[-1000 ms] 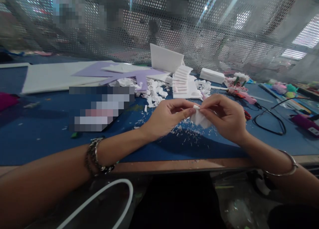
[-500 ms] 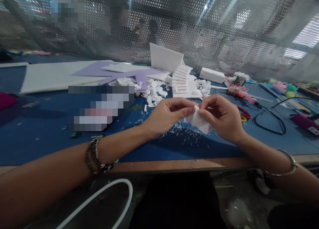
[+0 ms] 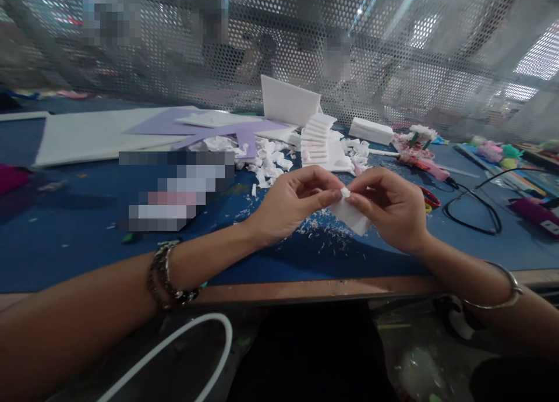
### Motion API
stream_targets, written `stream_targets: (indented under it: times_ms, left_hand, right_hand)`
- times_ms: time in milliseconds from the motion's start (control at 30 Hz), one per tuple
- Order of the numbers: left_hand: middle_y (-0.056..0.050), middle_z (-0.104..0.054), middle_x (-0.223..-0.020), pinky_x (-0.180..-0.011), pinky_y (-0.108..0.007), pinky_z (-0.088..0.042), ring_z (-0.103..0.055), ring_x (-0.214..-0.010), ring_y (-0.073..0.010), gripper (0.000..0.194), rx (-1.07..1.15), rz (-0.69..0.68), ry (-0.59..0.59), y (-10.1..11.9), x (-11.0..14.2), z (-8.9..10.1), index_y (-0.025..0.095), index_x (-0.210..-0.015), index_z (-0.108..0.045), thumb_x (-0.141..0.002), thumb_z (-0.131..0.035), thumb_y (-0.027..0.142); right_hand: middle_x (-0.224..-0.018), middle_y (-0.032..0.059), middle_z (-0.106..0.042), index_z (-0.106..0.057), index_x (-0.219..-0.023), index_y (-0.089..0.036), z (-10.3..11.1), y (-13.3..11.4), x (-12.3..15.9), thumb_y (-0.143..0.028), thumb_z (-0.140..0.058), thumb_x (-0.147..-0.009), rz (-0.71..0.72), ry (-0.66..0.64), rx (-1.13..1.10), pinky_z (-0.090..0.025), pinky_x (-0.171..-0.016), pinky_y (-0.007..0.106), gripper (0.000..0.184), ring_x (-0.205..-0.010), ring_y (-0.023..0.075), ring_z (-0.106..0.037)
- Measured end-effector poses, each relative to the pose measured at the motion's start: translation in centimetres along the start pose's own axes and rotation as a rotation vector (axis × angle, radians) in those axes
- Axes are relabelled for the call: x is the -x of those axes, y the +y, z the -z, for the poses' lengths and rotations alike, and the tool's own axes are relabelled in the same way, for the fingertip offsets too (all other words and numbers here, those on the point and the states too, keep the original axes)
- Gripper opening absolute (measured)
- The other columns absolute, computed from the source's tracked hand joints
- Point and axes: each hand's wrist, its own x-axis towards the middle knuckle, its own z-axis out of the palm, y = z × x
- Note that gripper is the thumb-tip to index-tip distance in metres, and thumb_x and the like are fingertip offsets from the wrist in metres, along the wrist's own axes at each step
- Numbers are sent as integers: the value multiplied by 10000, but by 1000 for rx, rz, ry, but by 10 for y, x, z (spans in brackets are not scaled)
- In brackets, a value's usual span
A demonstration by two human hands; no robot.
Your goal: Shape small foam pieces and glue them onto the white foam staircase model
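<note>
Between the fingertips of both hands is a small white sheet piece [image 3: 354, 217], thin like paper or foam, its upper edge bunched into a little knob. My left hand [image 3: 293, 205] pinches it from the left between thumb and forefinger. From the other side my right hand [image 3: 388, 208] pinches the same piece, thumb in front. The piece hangs just above the blue table [image 3: 257, 265], over a scatter of tiny white shreds [image 3: 325, 236]. Beyond the hands lies a stack of pleated white strips [image 3: 315, 143], beside crumpled white scraps [image 3: 268, 160].
White sheets [image 3: 87, 131] and purple sheets [image 3: 159, 121] lie at the back left. A white block [image 3: 371, 131] sits behind my right hand. To the right are a pink tool [image 3: 434, 170] with a black cable [image 3: 471, 230], red-handled scissors [image 3: 431, 198] and colourful pompoms [image 3: 489, 151].
The bunched tip of the white piece shows more clearly between my thumbs. My fingers have shifted slightly, and both hands still pinch it in nearly the same place.
</note>
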Motion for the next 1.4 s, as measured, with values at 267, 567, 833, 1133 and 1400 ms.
stream_targets:
  times_ms: [267, 567, 833, 1133, 1400]
  left_hand:
    - [-18, -659, -779, -691, -198, -463, -588, -748, -108, 116, -339, -168, 76, 5, 3, -5, 158, -776, -651, -757, -611, 265]
    - [-28, -693, -853, -748, -225, -482, -621, -798, -131, 142, -489, -236, 39, 6, 8, -4, 173, -819, -681, -777, -566, 245]
    - [-28, -653, -730, -653, -199, -468, -584, -684, -104, 138, -361, -133, -10, 7, 6, -3, 132, -773, -636, -755, -603, 265]
    - [12, -607, -685, -590, -154, -441, -540, -625, -64, 122, -300, -94, -5, 3, 2, -2, 141, -746, -606, -751, -615, 262]
    - [11, -608, -690, -596, -163, -447, -546, -625, -67, 151, -321, -54, -45, -2, 1, -1, 140, -743, -599, -765, -594, 289]
  right_hand:
    - [-684, -42, -598, -577, -762, -177, -1, 6, 2, -137, -627, -733, 46, 35, 28, -444, -548, 130, 70, -600, 28, -531]
    - [-643, -61, -568, -545, -716, -175, 2, 6, -1, -67, -647, -691, 56, 26, 14, -421, -522, 104, 151, -555, 7, -503]
    - [-638, -70, -534, -512, -765, -179, 3, 8, 1, -73, -624, -715, 46, -77, -84, -422, -491, 96, 162, -532, 5, -510]
    - [-808, 13, -603, -576, -959, -191, 18, 4, -6, -106, -575, -771, 391, -202, 353, -481, -690, 243, 206, -743, 98, -558]
    - [-892, 67, -618, -585, -966, -126, 20, 4, -2, -100, -546, -795, 517, -218, 538, -475, -749, 281, 177, -812, 129, -543]
